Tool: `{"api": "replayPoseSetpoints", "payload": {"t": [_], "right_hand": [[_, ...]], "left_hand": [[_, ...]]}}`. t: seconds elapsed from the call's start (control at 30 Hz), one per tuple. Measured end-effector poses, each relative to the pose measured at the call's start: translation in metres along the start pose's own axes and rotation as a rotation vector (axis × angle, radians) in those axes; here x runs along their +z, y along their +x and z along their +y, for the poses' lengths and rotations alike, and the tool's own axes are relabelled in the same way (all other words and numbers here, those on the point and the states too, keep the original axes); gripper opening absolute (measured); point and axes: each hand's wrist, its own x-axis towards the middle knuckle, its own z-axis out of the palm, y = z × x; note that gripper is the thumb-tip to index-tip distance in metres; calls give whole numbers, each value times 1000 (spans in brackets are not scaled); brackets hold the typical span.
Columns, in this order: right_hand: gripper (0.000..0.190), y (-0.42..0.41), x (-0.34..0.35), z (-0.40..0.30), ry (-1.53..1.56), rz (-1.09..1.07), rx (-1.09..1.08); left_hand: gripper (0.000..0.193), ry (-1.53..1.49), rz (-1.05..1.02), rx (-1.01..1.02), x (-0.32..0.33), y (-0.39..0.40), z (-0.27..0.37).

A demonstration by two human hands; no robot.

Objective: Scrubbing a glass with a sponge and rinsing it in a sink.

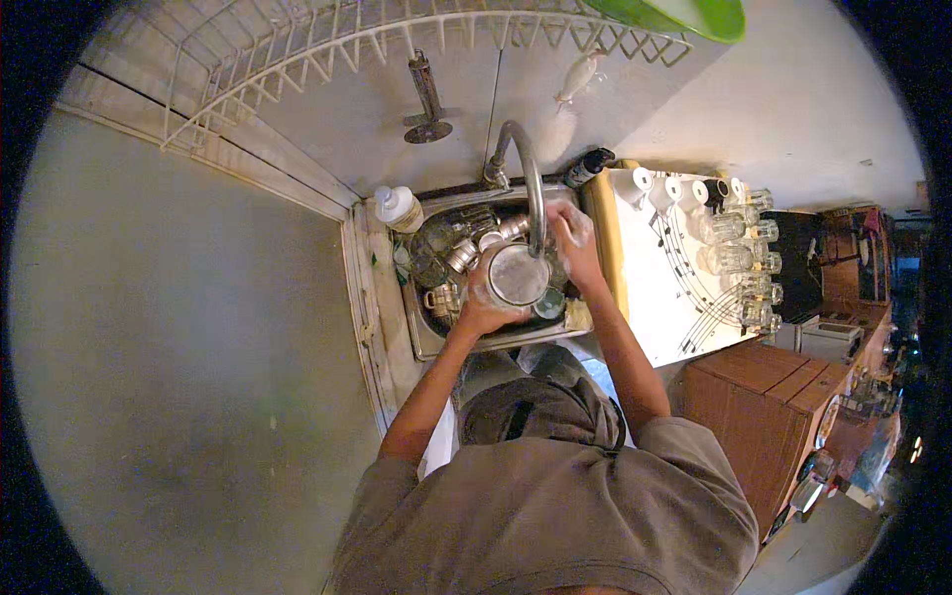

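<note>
My left hand (487, 309) grips a round vessel (519, 277) by its side, over the sink and just under the faucet's spout. Its face toward me looks cloudy and greyish. My right hand (573, 234), white with suds, is raised to the right of the curved metal faucet (532, 171). Its fingers are curled, and whether anything is inside them is hidden. Below both hands, the metal sink (418, 343) holds several dishes, among them a ridged metal cup (462, 255), a mug with a handle (442, 297) and a greenish round dish (549, 303).
A white pump bottle (399, 210) stands at the sink's back left corner, a dark bottle (590, 167) at the back right. Upturned white mugs (664, 192) and several glasses (727, 259) occupy a music-note mat (654, 297). A wire rack (312, 63) hangs above, with a green bowl (699, 18).
</note>
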Motion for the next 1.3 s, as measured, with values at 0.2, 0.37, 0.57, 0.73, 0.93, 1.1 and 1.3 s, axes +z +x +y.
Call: {"api": "replayPoseSetpoints", "payload": {"t": [0.2, 0.37, 0.57, 0.73, 0.93, 1.1, 1.3], "right_hand": [[19, -23, 9, -15, -828, -288, -542], [15, -19, 26, 4, -1055, -722, -192], [19, 0, 33, 102, -1316, -844, -306], [23, 5, 1, 185, -1519, -793, -588], [22, 0, 30, 48, -1238, -952, -422], [25, -5, 20, 44, -1028, -784, -105], [26, -9, 23, 18, -1017, -739, -21]], "left_hand": [[97, 45, -51, 21, 3, 2, -29], [94, 330, 27, 148, 8, -6, -25], [96, 156, 104, 95, 12, 1, -34], [101, 244, 34, 111, 24, 12, -32], [103, 406, 103, 127, 16, -2, -48], [91, 246, 82, 170, 22, 3, -42], [85, 192, 109, 181, 23, 10, -28]]}}
